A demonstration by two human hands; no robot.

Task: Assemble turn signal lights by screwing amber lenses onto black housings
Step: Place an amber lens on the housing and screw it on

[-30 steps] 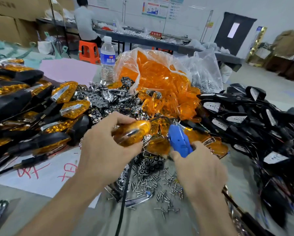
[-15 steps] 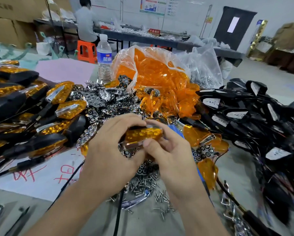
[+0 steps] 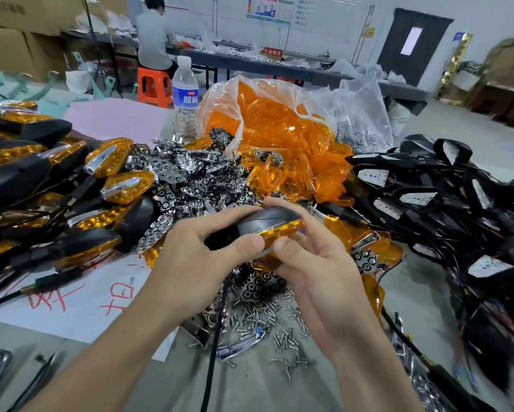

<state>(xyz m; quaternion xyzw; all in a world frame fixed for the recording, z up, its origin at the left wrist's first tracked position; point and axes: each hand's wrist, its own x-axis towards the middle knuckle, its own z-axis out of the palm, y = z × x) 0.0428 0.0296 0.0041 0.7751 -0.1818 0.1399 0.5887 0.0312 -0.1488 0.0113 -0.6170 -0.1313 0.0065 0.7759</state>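
Both hands hold one turn signal light (image 3: 269, 223) at mid-table, its black housing turned up and its amber lens along the lower edge. My left hand (image 3: 202, 254) grips its left end, thumb against the lens. My right hand (image 3: 315, 269) pinches its right end from below. A black cable (image 3: 212, 349) hangs down from under the hands. Loose screws (image 3: 267, 325) lie on the table just below. A clear bag of amber lenses (image 3: 279, 129) stands behind.
Finished lights (image 3: 41, 185) are piled at the left, bare black housings (image 3: 428, 197) with wires at the right, chrome reflector inserts (image 3: 190, 176) in the middle. A water bottle (image 3: 185, 99) stands behind. A white sheet with red writing (image 3: 80, 295) lies front left. A seated person (image 3: 154, 37) works at a far table.
The blue screwdriver has left my right hand, which came over to the light. The light has been turned so that the black housing faces up.
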